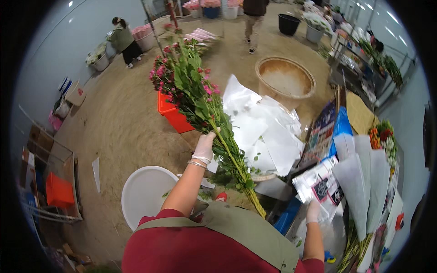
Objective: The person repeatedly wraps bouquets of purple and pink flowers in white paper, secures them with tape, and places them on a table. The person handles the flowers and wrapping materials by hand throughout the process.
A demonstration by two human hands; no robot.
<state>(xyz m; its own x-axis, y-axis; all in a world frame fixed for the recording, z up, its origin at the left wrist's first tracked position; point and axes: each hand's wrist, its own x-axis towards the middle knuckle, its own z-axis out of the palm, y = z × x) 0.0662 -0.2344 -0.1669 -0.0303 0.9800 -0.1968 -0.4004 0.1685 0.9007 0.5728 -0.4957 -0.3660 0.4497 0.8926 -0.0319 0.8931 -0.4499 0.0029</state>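
Observation:
My gloved left hand is closed around the stems of a long bunch of pink flowers. The blooms point up and away, and the bare stem ends reach down near my apron. On the right, my gloved right hand is at the lower edge of a pack of clear printed plastic sleeves on the worktable. Its fingertips are hard to make out, so I cannot tell whether it grips the plastic. Beside that pack lie several bouquets in pale wrapping sleeves, their stems towards me.
White sheets heap over a tub ahead, with a large brown tub beyond. A red-orange crate stands behind the bunch. By my left arm is a round white lid or tub. Two people are farther off, one walking.

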